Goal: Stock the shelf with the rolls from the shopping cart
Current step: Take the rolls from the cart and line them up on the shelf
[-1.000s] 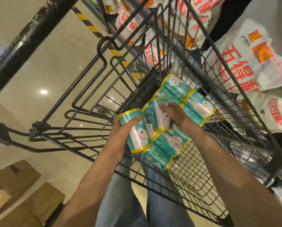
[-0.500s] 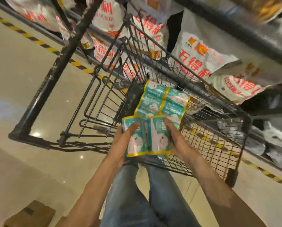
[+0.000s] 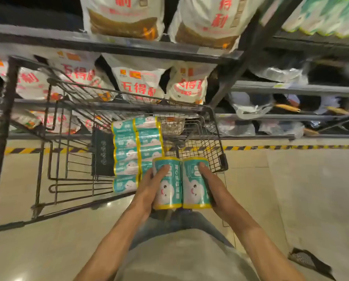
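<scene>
Two teal rolls with yellow ends and a cloud face are held side by side above the cart's near edge. My left hand (image 3: pixel 149 184) grips the left roll (image 3: pixel 168 191) and my right hand (image 3: pixel 212 185) grips the right roll (image 3: pixel 194 189). Several more rolls (image 3: pixel 129 153) lie in two rows inside the wire shopping cart (image 3: pixel 210 126). The grey metal shelf (image 3: pixel 129 45) stands behind the cart.
White sacks with red print (image 3: pixel 139 84) fill the shelves behind the cart. At top right sit teal and white packs (image 3: pixel 328 15). Clear plastic bags (image 3: pixel 250 106) lie on the lower right shelves. A yellow-black floor stripe (image 3: pixel 291 147) runs along the shelf base.
Both hands have lifted the two rolls up out of the pile and toward me. The view has swung up, so the shelves now show behind the cart.
</scene>
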